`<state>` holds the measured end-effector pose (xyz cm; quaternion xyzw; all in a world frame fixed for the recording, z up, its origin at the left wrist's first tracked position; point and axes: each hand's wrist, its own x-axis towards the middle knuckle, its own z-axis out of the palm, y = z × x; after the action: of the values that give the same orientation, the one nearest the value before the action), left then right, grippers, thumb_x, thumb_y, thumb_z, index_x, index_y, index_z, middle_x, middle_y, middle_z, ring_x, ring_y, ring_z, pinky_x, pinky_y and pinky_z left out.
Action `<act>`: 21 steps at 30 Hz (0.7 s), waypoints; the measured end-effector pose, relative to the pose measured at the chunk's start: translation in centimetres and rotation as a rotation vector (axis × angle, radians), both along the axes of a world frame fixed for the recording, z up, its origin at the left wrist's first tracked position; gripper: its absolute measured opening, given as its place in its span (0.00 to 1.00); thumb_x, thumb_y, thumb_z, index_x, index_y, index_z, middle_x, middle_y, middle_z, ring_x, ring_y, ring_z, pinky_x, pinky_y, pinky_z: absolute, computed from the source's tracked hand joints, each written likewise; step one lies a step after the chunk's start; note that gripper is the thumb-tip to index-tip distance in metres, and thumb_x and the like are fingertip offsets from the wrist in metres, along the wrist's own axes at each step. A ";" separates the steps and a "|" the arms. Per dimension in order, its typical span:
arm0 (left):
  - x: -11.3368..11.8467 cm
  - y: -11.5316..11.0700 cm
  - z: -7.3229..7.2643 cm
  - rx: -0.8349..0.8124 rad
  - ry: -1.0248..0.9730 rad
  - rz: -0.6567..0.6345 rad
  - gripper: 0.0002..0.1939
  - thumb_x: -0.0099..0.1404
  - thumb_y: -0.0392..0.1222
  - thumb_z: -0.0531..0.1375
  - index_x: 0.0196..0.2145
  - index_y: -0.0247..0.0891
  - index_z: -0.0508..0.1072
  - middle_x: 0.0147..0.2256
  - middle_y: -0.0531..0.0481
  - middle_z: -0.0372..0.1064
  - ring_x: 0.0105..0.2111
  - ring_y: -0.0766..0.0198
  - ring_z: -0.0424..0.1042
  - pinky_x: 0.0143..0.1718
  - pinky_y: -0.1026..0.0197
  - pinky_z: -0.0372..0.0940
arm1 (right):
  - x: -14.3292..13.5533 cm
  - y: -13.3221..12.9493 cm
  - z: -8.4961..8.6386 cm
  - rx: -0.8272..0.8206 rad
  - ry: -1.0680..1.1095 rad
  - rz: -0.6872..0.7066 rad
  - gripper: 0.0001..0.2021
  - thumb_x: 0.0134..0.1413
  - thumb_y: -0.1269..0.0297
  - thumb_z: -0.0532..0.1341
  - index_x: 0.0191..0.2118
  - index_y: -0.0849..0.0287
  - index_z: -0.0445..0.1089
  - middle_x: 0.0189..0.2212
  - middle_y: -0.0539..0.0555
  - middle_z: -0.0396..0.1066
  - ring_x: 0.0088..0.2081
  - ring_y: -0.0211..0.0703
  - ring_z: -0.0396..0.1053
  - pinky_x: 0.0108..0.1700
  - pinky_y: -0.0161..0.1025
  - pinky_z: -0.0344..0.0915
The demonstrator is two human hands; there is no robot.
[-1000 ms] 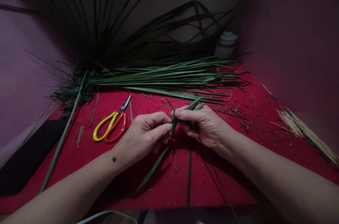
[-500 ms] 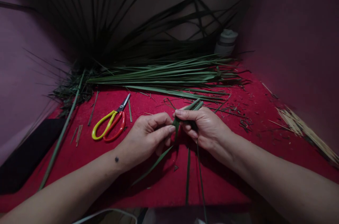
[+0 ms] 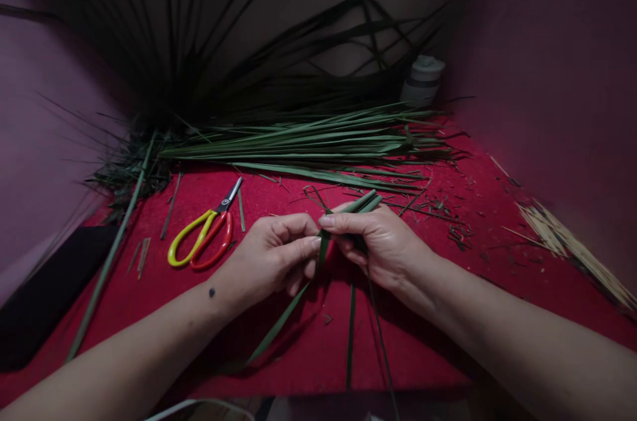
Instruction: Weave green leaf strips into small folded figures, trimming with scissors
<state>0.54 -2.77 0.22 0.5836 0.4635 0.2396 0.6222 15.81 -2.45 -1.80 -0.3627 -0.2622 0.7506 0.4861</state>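
Observation:
Green leaf strips (image 3: 362, 202) are gripped in my right hand (image 3: 381, 238), its thumb pressing on them near the middle of the red cloth. Their folded ends poke out above the fingers, and thin lengths hang down below. My left hand (image 3: 286, 250) pinches one leaf strip (image 3: 281, 321) right beside the right thumb; its long tail droops toward the lower left. How the strips cross inside the right palm is hidden. Scissors (image 3: 206, 228) with one yellow and one red handle lie left of my left hand, touched by neither hand.
A pile of long green leaves (image 3: 298, 142) spans the back of the red cloth (image 3: 408, 354). A white lidded container (image 3: 422, 81) stands behind it. Thin pale sticks (image 3: 572, 248) lie at right, a black flat object (image 3: 54, 291) at left. Leaf scraps are scattered around.
Both hands have shifted slightly, and the left hand's strip now slants lower toward the left. The whole view has moved a little; both hands keep hold of the leaf strips.

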 end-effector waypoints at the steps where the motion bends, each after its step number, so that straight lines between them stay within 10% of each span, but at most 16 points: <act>1: 0.0 0.0 0.0 -0.003 -0.001 -0.005 0.09 0.59 0.39 0.57 0.24 0.34 0.65 0.15 0.58 0.63 0.10 0.76 0.57 0.11 0.73 0.52 | 0.0 0.0 0.0 -0.004 0.009 -0.008 0.11 0.29 0.71 0.68 0.14 0.64 0.64 0.10 0.44 0.57 0.11 0.25 0.50 0.10 0.26 0.40; 10: 0.2 0.1 -1.2 0.073 0.060 0.003 0.08 0.61 0.42 0.56 0.28 0.34 0.66 0.18 0.57 0.63 0.13 0.74 0.59 0.14 0.71 0.55 | 0.0 0.4 -0.6 -0.102 0.080 0.001 0.07 0.31 0.73 0.66 0.16 0.65 0.66 0.11 0.45 0.59 0.12 0.25 0.51 0.09 0.25 0.39; 17: -0.2 -0.3 -1.9 0.955 0.254 0.113 0.12 0.57 0.34 0.59 0.41 0.39 0.69 0.36 0.50 0.67 0.23 0.73 0.64 0.25 0.68 0.61 | -0.2 0.4 -0.8 -0.120 0.085 0.001 0.07 0.28 0.72 0.68 0.19 0.66 0.69 0.13 0.46 0.61 0.13 0.26 0.53 0.10 0.25 0.39; 21: -0.1 -0.6 -1.6 1.010 0.263 0.090 0.07 0.62 0.33 0.54 0.37 0.38 0.70 0.27 0.52 0.65 0.25 0.68 0.68 0.25 0.66 0.64 | -0.2 0.3 -0.8 -0.090 0.084 0.049 0.07 0.30 0.71 0.68 0.19 0.66 0.69 0.13 0.47 0.62 0.13 0.26 0.53 0.11 0.25 0.39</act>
<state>0.48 -3.33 -1.38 0.8155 0.3890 0.3848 0.1887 15.64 -2.13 -2.64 -0.3459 -0.2167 0.7878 0.4612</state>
